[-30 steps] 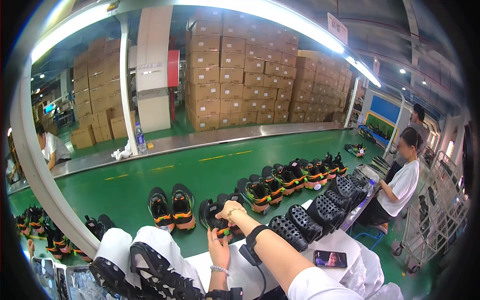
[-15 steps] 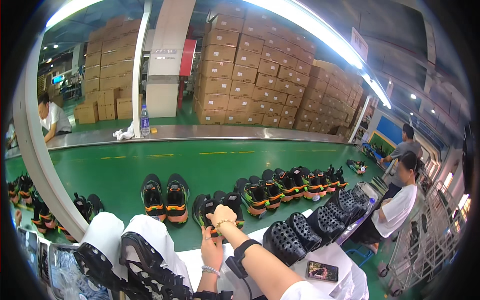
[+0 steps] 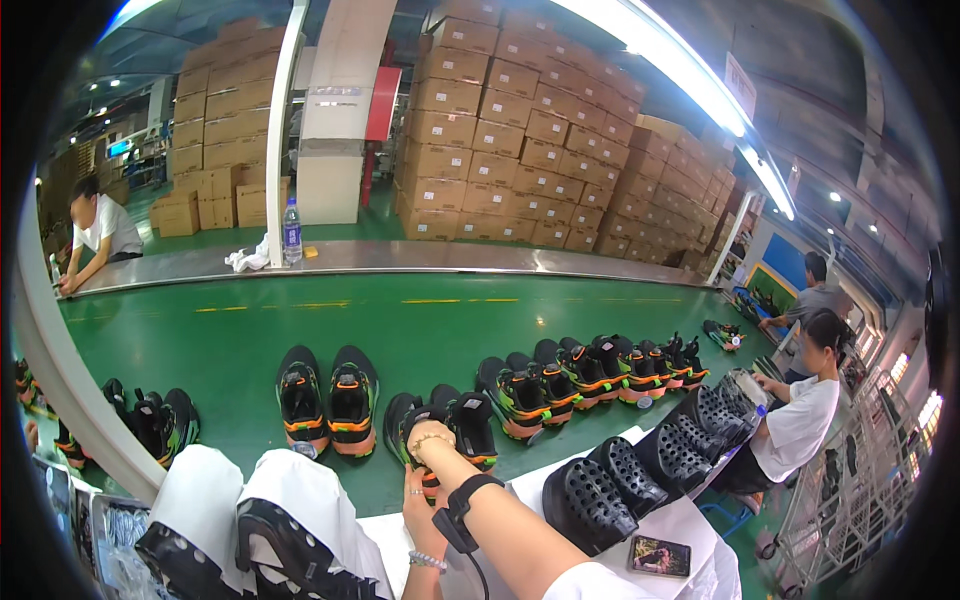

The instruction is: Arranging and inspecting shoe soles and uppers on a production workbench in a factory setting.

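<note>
In front of me on the green belt stands a pair of black sneakers with orange and green trim. My right hand (image 3: 432,438) reaches down into the opening of the left sneaker (image 3: 400,415), its fingers hidden inside. Against that shoe's heel, my left hand (image 3: 424,508) holds it from the near side, fingers pointing up. The other sneaker (image 3: 474,425) stands just to the right. Another pair of matching sneakers (image 3: 352,400) sits to the left, untouched.
A row of sneakers (image 3: 560,375) runs rightward along the belt (image 3: 430,330). Black clogs with holes (image 3: 590,490) and a phone (image 3: 660,556) lie on the white-covered surface at right. White-covered black shoes (image 3: 290,510) stand near left, beside a post (image 3: 75,400). Co-workers sit left and right.
My right hand has sunk deeper into the sneaker, hiding its fingers. The left hand stays at the heel. My view has shifted slightly. The nearer co-worker at right now reaches toward the clogs.
</note>
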### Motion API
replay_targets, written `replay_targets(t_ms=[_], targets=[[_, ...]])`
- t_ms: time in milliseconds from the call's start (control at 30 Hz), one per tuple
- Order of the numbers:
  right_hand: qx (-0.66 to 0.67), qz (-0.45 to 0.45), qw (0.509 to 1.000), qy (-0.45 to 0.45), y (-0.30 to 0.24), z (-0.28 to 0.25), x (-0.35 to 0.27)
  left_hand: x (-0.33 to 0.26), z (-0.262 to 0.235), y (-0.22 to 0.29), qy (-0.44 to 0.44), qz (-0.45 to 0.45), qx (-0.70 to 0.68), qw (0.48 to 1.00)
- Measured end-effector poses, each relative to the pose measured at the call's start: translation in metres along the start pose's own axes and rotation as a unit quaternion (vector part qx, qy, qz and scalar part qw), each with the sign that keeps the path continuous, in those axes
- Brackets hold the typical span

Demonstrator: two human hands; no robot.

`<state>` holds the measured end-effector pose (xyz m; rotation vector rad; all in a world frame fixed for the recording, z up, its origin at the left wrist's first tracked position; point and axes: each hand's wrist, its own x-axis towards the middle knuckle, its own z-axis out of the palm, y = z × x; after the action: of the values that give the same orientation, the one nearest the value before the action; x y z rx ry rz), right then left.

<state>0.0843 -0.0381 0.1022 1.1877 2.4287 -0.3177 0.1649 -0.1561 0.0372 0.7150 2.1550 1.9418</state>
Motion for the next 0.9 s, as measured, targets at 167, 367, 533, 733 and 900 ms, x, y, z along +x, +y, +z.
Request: replay_targets(t_ms=[167,367,533,733,900], targets=[[0.06,0.039,0.969,-0.236,0.011,-0.005,0.03,-0.001,0.006,0.002,0.043,0.113,0.067,0.99],[0.25,-0.157,0.951,0.093,0.029,0.023,-0.065,0.008,0.007,-0.017,0.056,0.091,0.045,0.993],[0.206,-0.454,0.848,0.181,0.135,-0.027,-0.242,-0.006,0.001,0.003,-0.023,0.068,-0.024,0.997],[0.283,-0.119,0.812,0.496,0.277,-0.032,-0.264,-0.036,-0.012,0.027,0.0,0.089,0.133,0.987],[0.354,-0.099,0.852,0.373,0.324,0.023,-0.233,-0.031,-0.019,0.003,0.012,0.118,0.188,0.975]])
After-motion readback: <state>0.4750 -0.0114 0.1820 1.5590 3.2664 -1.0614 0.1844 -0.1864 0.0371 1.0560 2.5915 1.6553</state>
